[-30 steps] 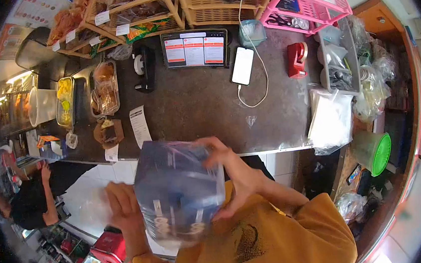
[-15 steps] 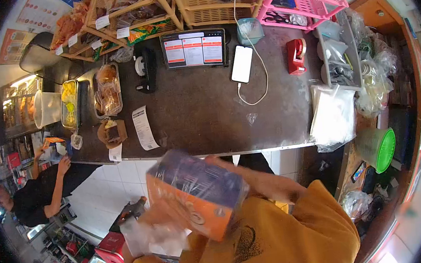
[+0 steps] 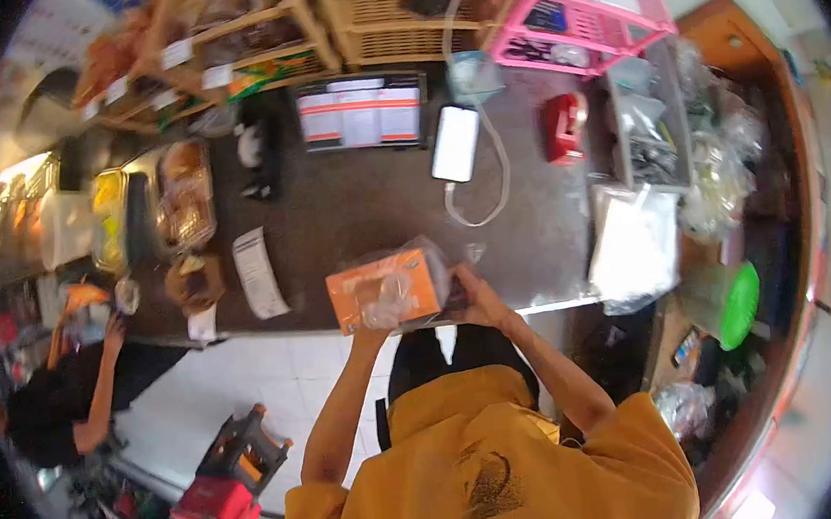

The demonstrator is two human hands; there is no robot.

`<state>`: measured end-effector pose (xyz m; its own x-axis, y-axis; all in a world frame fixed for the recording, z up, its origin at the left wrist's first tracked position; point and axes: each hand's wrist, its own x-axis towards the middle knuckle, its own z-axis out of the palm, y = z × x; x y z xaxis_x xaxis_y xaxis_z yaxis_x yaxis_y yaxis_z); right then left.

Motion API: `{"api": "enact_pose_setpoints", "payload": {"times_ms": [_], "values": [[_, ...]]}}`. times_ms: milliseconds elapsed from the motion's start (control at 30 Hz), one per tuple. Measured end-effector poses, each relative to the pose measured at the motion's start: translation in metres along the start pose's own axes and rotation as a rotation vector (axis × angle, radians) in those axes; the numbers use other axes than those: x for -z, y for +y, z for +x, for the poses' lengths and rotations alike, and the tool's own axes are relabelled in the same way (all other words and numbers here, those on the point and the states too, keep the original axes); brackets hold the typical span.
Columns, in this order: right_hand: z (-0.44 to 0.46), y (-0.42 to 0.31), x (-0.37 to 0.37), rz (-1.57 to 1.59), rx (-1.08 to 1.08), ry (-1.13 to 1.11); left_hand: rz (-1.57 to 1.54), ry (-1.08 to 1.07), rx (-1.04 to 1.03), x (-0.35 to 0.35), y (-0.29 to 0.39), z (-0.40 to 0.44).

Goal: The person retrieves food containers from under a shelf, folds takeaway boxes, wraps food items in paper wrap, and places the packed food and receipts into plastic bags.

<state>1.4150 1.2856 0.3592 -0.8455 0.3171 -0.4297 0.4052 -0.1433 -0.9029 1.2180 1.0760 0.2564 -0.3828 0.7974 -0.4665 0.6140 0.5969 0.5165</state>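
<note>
An orange box (image 3: 345,291) in clear plastic wrap is at the front edge of the dark counter (image 3: 352,211). My left hand (image 3: 381,312) lies against the box's front side, with crumpled clear plastic over its fingers, which are too hazy to make out. My right hand (image 3: 474,297) grips the right end of the wrapped box, its fingers bent round the dark side. Left of the box lies a long paper receipt (image 3: 259,273). A white-screened phone (image 3: 455,143) on a cable is behind the box.
Behind stand a tablet (image 3: 361,112), tan baskets (image 3: 407,46) and a pink rack (image 3: 585,22). A red tape dispenser (image 3: 563,129) and clear bags (image 3: 635,245) are at the right. Food trays (image 3: 183,196) and another person (image 3: 49,420) are at the left.
The box has moved from in front of my body up to the counter's front edge, and its orange side now shows on top. Both hands have moved forward with it.
</note>
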Motion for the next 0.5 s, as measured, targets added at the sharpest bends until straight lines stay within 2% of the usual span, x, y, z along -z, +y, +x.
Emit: {"api": "enact_pose_setpoints", "payload": {"times_ms": [33, 133, 167, 267, 333, 433, 467, 500], "values": [[-0.008, -0.001, 0.020, -0.286, 0.239, 0.064, 0.036, -0.034, 0.010, -0.022, -0.006, 0.001], [-0.020, -0.050, 0.108, -0.398, 0.020, 0.455, 0.112, -0.081, 0.060, -0.056, -0.019, -0.007], [-0.010, -0.034, 0.149, -0.506, 0.090, 0.832, 0.124, -0.087, 0.071, -0.057, -0.019, -0.007], [0.024, -0.047, 0.276, -0.621, 0.106, 1.280, 0.148, -0.103, 0.086, -0.061, -0.025, -0.005], [0.051, -0.037, 0.338, -0.635, -0.110, 1.181, 0.157, -0.110, 0.085, -0.060, -0.027, -0.004], [0.081, -0.053, 0.360, -0.790, -0.553, 0.839, 0.164, -0.122, 0.091, -0.062, -0.027, -0.003], [0.082, -0.070, 0.350, -0.837, -0.512, 0.906, 0.168, -0.124, 0.090, -0.062, -0.029, -0.003], [0.087, -0.080, 0.336, -0.908, -0.330, 1.122, 0.170, -0.124, 0.090, -0.061, -0.029, -0.002]]}}
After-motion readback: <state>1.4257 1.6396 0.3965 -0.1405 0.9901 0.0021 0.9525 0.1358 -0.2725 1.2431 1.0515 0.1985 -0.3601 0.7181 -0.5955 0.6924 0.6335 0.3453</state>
